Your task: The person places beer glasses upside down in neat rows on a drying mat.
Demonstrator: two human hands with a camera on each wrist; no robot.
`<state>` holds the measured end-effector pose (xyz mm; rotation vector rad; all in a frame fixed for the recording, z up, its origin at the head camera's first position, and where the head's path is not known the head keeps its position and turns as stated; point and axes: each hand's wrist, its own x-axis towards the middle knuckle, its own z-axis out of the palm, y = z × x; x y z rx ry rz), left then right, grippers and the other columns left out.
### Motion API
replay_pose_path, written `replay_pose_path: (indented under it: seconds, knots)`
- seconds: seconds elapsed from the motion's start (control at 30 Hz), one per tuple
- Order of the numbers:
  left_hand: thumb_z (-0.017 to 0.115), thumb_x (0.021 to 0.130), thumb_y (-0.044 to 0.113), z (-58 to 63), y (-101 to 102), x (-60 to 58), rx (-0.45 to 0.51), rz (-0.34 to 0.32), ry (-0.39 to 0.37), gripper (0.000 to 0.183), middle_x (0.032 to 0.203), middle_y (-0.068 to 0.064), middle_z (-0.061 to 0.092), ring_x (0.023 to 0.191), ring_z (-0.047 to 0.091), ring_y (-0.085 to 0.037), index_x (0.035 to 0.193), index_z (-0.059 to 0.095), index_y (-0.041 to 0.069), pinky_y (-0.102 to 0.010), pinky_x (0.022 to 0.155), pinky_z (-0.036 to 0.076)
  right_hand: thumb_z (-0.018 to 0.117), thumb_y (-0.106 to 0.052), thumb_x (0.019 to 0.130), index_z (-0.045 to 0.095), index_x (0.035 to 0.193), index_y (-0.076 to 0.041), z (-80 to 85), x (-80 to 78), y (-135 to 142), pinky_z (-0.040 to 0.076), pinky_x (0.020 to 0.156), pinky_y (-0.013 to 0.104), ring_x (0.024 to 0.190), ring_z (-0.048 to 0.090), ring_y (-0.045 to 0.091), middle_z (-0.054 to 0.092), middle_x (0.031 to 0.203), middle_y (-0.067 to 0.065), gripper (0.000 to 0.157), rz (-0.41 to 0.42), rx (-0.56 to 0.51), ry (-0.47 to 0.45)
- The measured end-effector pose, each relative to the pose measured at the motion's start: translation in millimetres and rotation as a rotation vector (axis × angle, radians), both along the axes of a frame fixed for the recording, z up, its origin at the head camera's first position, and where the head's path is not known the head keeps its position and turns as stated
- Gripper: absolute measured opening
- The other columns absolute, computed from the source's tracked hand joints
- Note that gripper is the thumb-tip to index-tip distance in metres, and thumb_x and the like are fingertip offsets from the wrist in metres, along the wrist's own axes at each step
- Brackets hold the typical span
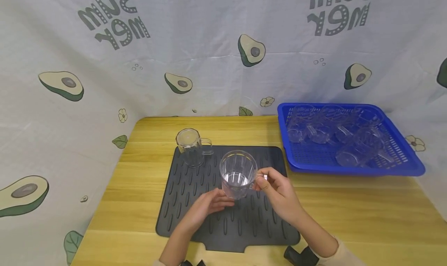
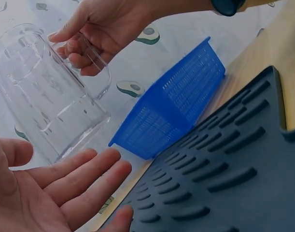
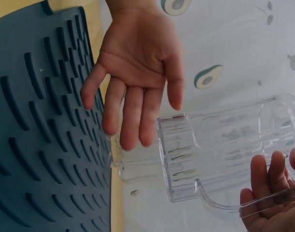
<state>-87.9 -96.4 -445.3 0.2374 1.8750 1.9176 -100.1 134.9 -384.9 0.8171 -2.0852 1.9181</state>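
Observation:
Above the dark grey ridged mat point(image 1: 223, 227) a clear glass mug point(image 1: 238, 173) is held mouth up. My right hand point(image 1: 279, 192) grips it by its handle, fingers curled through and thumb on the outside, as the right wrist view also shows. Near the mug's base is my left hand point(image 1: 209, 206), palm up with the fingers point(image 2: 84, 186) extended. In the wrist views those fingers look just short of the mug's bottom; whether they touch it I cannot tell. Another clear mug point(image 1: 191, 147) stands upside down on the mat's back left corner, its handle to the right.
A blue plastic basket point(image 1: 352, 171) at the back right holds several clear glass mugs point(image 1: 349, 155) lying on their sides. The wooden table point(image 1: 349, 211) ends against a white curtain point(image 1: 209, 33) printed with avocados, behind and at the left.

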Motion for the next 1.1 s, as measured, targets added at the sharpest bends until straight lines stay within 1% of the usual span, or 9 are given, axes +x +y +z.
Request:
replay_pose_path:
  seconds: [0.1, 0.23, 0.37, 0.43, 0.6, 0.83, 0.9, 1.0, 1.1]
  knots:
    - [0.02, 0.106, 0.051, 1.5, 1.0, -0.3, 0.044, -0.03, -0.02, 0.074, 0.121, -0.022, 0.064, 0.115, 0.061, -0.032, 0.13, 0.054, -0.01, -0.049, 0.104, 0.041, 0.05, 0.01, 0.096, 0.059, 0.097, 0.007, -0.7, 0.6, 0.5, 0.053, 0.066, 0.022, 0.073, 0.058, 0.012, 0.059, 0.079, 0.012, 0.009, 0.007, 0.003, 0.004]
    - [0.017, 0.104, 0.055, 2.4, 0.6, -1.6, 0.066, -0.033, -0.02, 0.079, 0.12, -0.02, 0.065, 0.113, 0.063, -0.029, 0.13, 0.055, -0.01, -0.047, 0.104, 0.042, 0.051, 0.009, 0.097, 0.059, 0.098, 0.007, -1.2, 1.5, 2.3, 0.052, 0.067, 0.022, 0.074, 0.059, 0.012, 0.06, 0.08, 0.011, 0.009, 0.017, 0.021, 0.015]
    - [0.012, 0.106, 0.049, 3.1, -0.3, -3.6, 0.071, -0.05, -0.008, 0.077, 0.12, -0.021, 0.065, 0.113, 0.063, -0.028, 0.128, 0.055, -0.01, -0.046, 0.104, 0.042, 0.053, 0.007, 0.096, 0.06, 0.099, 0.005, -0.7, 2.9, 5.1, 0.052, 0.067, 0.023, 0.073, 0.059, 0.013, 0.062, 0.081, 0.007, 0.008, 0.009, 0.091, 0.033]
    - [0.012, 0.106, 0.049, 2.9, -0.4, -4.3, 0.077, -0.05, -0.011, 0.077, 0.119, -0.021, 0.065, 0.113, 0.063, -0.028, 0.128, 0.055, -0.01, -0.044, 0.103, 0.042, 0.052, 0.008, 0.096, 0.059, 0.1, 0.005, 0.0, 3.6, 6.5, 0.051, 0.067, 0.025, 0.074, 0.058, 0.014, 0.062, 0.082, 0.005, 0.009, 0.022, 0.122, 0.035]
    - [0.017, 0.104, 0.055, 3.7, 0.7, -5.3, 0.091, -0.024, -0.033, 0.079, 0.119, -0.022, 0.065, 0.112, 0.063, -0.027, 0.132, 0.051, -0.01, -0.046, 0.104, 0.041, 0.05, 0.012, 0.095, 0.059, 0.103, 0.001, 1.4, 4.4, 10.1, 0.051, 0.07, 0.027, 0.078, 0.059, 0.016, 0.061, 0.085, 0.007, 0.016, 0.106, 0.146, 0.043]
    - [0.017, 0.106, 0.048, 1.8, 1.2, -5.8, 0.111, 0.03, 0.0, 0.074, 0.125, -0.028, 0.059, 0.117, 0.06, -0.031, 0.132, 0.049, -0.015, -0.048, 0.103, 0.042, 0.05, 0.015, 0.093, 0.059, 0.104, 0.0, 1.8, 4.8, 13.7, 0.054, 0.073, 0.028, 0.081, 0.062, 0.017, 0.063, 0.089, 0.009, 0.021, 0.213, 0.159, 0.069]
    - [0.018, 0.106, 0.049, 1.9, 1.4, -6.4, 0.124, 0.041, -0.009, 0.073, 0.127, -0.024, 0.06, 0.119, 0.059, -0.028, 0.135, 0.048, -0.011, -0.048, 0.104, 0.041, 0.051, 0.016, 0.092, 0.059, 0.104, -0.001, 1.3, 5.0, 14.2, 0.055, 0.073, 0.029, 0.082, 0.062, 0.016, 0.063, 0.09, 0.008, 0.022, 0.244, 0.166, 0.079]
    - [0.02, 0.106, 0.05, 3.1, 1.3, -7.9, 0.147, 0.038, -0.02, 0.072, 0.125, -0.022, 0.062, 0.116, 0.06, -0.027, 0.136, 0.047, -0.009, -0.051, 0.105, 0.04, 0.055, 0.015, 0.09, 0.06, 0.104, -0.004, 1.0, 5.5, 15.1, 0.052, 0.073, 0.03, 0.082, 0.06, 0.015, 0.063, 0.09, 0.006, 0.024, 0.267, 0.2, 0.114]
    - [0.019, 0.105, 0.051, 5.4, 1.3, -10.5, 0.156, 0.015, -0.015, 0.073, 0.124, -0.023, 0.062, 0.116, 0.061, -0.029, 0.137, 0.046, -0.009, -0.053, 0.106, 0.037, 0.06, 0.012, 0.088, 0.063, 0.104, -0.008, 0.5, 5.9, 15.9, 0.05, 0.075, 0.03, 0.085, 0.058, 0.015, 0.065, 0.092, 0.002, 0.026, 0.279, 0.25, 0.16]
